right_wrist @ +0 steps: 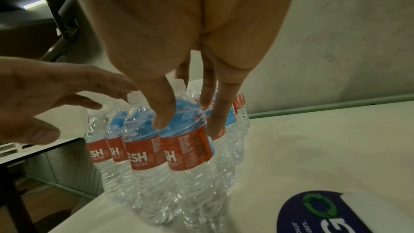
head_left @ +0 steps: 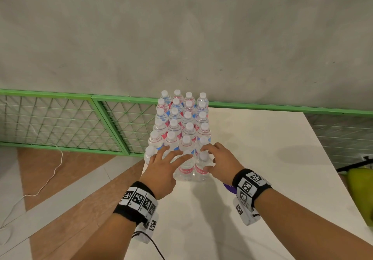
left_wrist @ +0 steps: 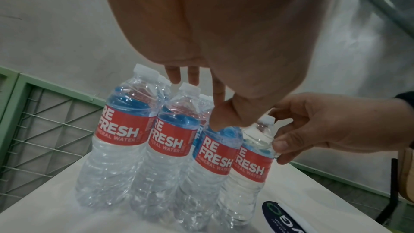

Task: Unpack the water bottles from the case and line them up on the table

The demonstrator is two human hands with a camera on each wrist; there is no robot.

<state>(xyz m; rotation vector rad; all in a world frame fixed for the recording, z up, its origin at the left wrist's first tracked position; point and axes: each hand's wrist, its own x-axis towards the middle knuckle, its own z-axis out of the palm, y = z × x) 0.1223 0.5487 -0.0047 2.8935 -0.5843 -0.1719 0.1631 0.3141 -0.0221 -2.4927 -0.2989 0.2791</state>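
Right hand (head_left: 219,162) curled round the shoulder of the nearest right-corner bottle (head_left: 202,167), thumb and fingers pinching the clear film there. Left hand (head_left: 163,169) spread, fingers (head_left: 182,157) straight and apart, hovering over the caps of the near row, gripping nothing. Marker bands strapped to both wrists.

Shrink-wrapped case of water bottles (head_left: 179,122) standing upright, four across and six deep: clear ribbed plastic, white caps, red-and-blue labels reading REFRESH MINERAL WATER, film stretched tight over the shoulders.

Case set along the left edge of a white table (head_left: 262,148). Dark round sticker (right_wrist: 322,213) with green arrows just right of the case on the tabletop. Beyond the case, a green-framed wire mesh panel (head_left: 60,118) against a grey wall (head_left: 181,27). Left of the case, brown and white floor with a thin white cord (head_left: 50,177).
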